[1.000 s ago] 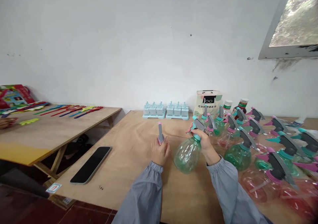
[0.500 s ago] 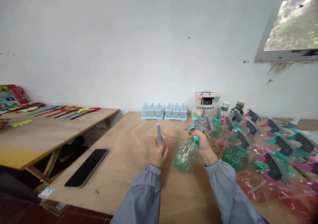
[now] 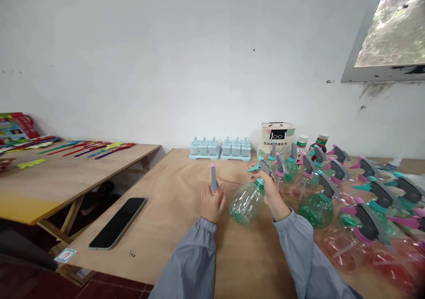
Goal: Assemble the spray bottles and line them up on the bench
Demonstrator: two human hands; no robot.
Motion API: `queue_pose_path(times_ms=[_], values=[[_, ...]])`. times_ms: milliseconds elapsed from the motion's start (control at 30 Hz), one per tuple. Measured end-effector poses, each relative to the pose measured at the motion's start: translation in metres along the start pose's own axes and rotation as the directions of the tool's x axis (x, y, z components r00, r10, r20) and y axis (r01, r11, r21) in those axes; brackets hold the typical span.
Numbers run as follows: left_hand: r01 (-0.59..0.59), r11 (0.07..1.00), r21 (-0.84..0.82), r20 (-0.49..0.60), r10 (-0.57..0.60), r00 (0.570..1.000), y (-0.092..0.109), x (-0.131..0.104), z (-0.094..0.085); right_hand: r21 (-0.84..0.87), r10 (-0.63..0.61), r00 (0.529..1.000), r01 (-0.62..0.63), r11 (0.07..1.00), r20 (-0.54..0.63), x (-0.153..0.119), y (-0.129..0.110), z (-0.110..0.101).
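Note:
My left hand (image 3: 213, 205) is closed round a grey and pink spray head (image 3: 213, 178), which points away from me above the table. Its lower end is hidden by the fingers. My right hand (image 3: 270, 190) grips a clear green spray bottle (image 3: 244, 205) by its neck and grey-and-teal trigger head. The bottle hangs tilted, its round base towards the left hand and apart from it. Beside my right hand stand several spray bottles, among them a green one (image 3: 316, 210) and a pink one (image 3: 345, 246).
A black-screened phone (image 3: 117, 223) lies on the table's left part. Two light blue popsicle moulds (image 3: 235, 151), a paper bag (image 3: 275, 139) and capped bottles (image 3: 320, 144) stand by the wall. Another table (image 3: 99, 170) at left bears colourful flat strips.
The green spray bottle in my right hand has tipped slightly, its base a little higher and further left. My left hand keeps its hold on the spray head.

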State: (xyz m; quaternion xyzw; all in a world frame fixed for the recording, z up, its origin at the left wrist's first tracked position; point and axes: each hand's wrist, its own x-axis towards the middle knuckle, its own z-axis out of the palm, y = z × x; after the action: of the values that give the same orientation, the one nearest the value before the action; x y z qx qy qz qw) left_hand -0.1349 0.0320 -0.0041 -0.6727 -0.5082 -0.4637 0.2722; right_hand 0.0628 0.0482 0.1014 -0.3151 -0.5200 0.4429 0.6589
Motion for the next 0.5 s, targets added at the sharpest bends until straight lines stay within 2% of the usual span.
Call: queue_pose_path(times_ms=[200,267,400,500], values=[[0.018,1.0,-0.018,0.0,-0.018,1.0,0.001,0.001,-0.001,0.03,-0.008,0.997,0.01,0.999,-0.072,-0.005,0.003,0.004],[0.016,1.0,-0.013,0.007,-0.016,1.0,0.0,0.001,-0.001,-0.022,-0.02,0.997,0.019,1.0,-0.072,-0.007,0.007,0.005],[0.026,1.0,-0.004,0.019,-0.026,0.999,-0.001,-0.001,0.0,-0.142,-0.071,0.997,0.073,0.987,0.023,-0.009,0.01,0.009],[0.034,0.999,-0.024,0.03,-0.033,0.999,-0.001,-0.001,0.001,-0.21,-0.113,0.993,0.102,0.972,-0.041,-0.012,0.013,0.013]])
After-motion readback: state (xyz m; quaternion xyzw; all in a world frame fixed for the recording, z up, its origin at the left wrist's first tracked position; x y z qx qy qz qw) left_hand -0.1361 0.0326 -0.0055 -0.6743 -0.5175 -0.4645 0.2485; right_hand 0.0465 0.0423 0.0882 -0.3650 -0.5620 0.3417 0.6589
